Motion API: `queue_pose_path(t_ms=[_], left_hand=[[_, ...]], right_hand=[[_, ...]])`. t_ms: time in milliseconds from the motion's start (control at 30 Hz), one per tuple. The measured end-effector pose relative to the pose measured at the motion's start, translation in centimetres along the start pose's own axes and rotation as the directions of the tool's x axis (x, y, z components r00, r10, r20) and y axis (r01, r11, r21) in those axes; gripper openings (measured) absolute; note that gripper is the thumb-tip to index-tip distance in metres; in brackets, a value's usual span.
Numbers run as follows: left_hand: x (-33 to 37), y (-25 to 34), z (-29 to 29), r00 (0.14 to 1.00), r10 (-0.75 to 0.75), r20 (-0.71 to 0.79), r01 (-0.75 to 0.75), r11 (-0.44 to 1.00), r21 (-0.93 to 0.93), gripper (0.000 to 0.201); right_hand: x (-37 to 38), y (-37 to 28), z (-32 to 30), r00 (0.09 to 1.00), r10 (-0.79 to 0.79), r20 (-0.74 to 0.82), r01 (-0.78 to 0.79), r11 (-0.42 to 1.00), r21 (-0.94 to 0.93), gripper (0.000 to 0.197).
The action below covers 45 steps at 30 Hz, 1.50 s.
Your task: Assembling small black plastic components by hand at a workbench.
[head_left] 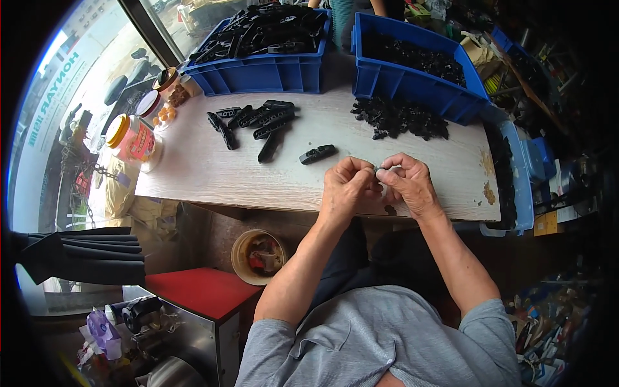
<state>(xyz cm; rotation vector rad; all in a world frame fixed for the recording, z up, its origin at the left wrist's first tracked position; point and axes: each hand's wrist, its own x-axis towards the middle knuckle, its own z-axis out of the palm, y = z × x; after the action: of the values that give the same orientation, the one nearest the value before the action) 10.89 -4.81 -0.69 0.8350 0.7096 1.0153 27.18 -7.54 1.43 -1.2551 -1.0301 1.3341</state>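
Blue bins and black parts line the far side of a table as left hand and right hand, both curled, pinch a small dark piece above its near edge.

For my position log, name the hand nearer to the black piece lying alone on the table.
Left. The left hand is below and right of the lone black piece in the view; the right hand is farther right, beyond the left one.
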Motion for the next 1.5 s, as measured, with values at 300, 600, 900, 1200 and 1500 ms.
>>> queue_pose_path(t_ms=[300,600,900,1200,1500], left_hand=[[0.9,2.4,-5.5,0.642,0.743,0.189,-0.153,-0.117,0.981,0.036],[0.3,0.4,-3.0,0.85,0.524,0.057,-0.431,0.628,0.648,0.019],[-0.5,-1.1,0.4,0.982,0.184,0.039,-0.188,0.971,0.149,0.022],[-0.4,0.1,0.4,0.998,0.066,0.021,-0.069,0.979,0.191,0.018],[-0.2,0.6,0.3,0.998,-0.011,-0.069,0.018,0.995,0.095,0.016]], right_hand=[[0.2,0.3,-0.6,0.998,-0.056,0.015,0.055,0.995,0.089,0.012],[0.3,0.9,-0.6,0.996,-0.086,-0.017,0.088,0.962,0.258,0.011],[0.0,0.6,-0.4,0.997,-0.075,-0.004,0.073,0.954,0.292,0.013],[0.5,0.7,-0.8,0.995,-0.048,0.083,0.021,0.952,0.304,0.015],[0.4,0.8,-0.6,0.998,-0.019,0.064,0.006,0.98,0.198,0.015]])
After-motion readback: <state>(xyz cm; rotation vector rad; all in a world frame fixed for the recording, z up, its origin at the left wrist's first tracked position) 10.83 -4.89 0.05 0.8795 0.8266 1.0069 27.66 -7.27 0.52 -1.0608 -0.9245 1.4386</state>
